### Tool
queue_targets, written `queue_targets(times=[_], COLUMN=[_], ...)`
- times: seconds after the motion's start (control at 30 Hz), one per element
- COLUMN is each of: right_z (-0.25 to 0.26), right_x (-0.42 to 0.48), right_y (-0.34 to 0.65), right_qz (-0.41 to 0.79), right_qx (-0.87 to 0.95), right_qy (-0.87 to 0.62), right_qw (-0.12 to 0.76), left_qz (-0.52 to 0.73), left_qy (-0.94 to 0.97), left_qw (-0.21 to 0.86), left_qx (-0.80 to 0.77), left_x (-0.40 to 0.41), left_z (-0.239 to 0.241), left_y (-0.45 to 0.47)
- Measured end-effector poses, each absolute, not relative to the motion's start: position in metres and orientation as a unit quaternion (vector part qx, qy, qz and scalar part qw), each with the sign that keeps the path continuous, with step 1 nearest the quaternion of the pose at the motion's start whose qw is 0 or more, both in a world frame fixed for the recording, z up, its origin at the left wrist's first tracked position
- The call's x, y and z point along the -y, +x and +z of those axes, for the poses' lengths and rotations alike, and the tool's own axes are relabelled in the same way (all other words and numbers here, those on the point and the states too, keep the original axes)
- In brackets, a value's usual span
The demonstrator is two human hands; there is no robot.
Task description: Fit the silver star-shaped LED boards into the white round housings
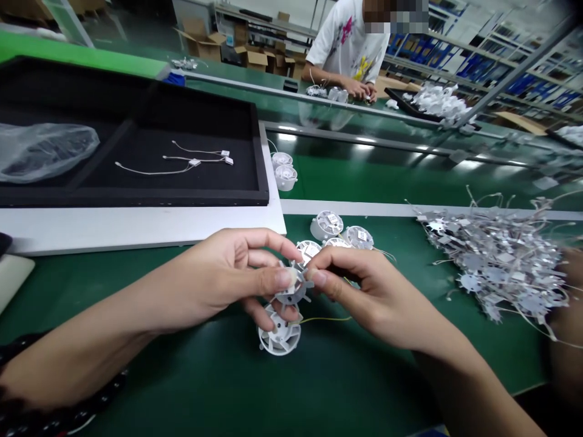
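My left hand (248, 273) is closed with thumb and fingers on a small silvery metal plate (291, 295) with spiky tabs round its edge. My right hand (359, 285) pinches at the right side of the same plate; exactly what lies between its fingertips is partly hidden. Just below, a round white plastic housing (279, 340) with inner ribs rests on the green table, and a yellow wire (325, 318) runs from it to the right. My left fingers overlap its upper part. Behind my hands stand several similar white housings (327, 224), some bearing small square labels.
A heap of tabbed metal plates with wires (496, 255) lies on the right. At left, a black tray (191, 197) holds three wired pieces and a plastic bag (45, 152). Two housings (285, 176) stand beside it. A person (348, 48) works beyond the rail.
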State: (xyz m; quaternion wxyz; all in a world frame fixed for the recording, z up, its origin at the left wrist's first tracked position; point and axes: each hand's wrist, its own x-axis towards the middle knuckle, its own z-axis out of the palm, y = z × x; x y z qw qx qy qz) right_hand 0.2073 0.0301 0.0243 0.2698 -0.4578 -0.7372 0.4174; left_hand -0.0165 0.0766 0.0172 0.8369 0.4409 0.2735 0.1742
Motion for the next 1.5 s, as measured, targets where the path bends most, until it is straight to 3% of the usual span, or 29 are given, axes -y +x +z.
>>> queue_targets(times=[0.43,0.67,0.83,1.07,1.33,1.5], right_z=[0.027,0.028,0.027,0.026,0.018,0.015], right_x=[-0.030,-0.032,-0.031,-0.031,-0.027,-0.021], right_y=[0.212,0.211,0.208,0.212,0.209,0.210], right_qz=[0.425,0.554,0.524,0.539,0.459,0.442], right_qx=[0.727,0.618,0.625,0.643,0.742,0.759], right_qy=[-0.479,-0.505,-0.528,-0.513,-0.485,-0.476], right_qw=[0.249,0.235,0.237,0.180,0.067,0.039], left_qz=[0.200,0.223,0.212,0.151,0.075,0.056], left_qy=[0.472,0.636,0.693,0.880,0.938,0.945], left_qw=[0.801,0.621,0.554,0.296,0.151,0.153], left_qx=[-0.309,-0.399,-0.409,-0.338,-0.303,-0.284], left_x=[-0.081,-0.070,-0.063,-0.041,-0.024,-0.026], left_z=[0.019,0.024,0.024,0.014,0.000,-0.005], left_y=[-0.016,-0.017,-0.016,-0.028,-0.024,-0.021])
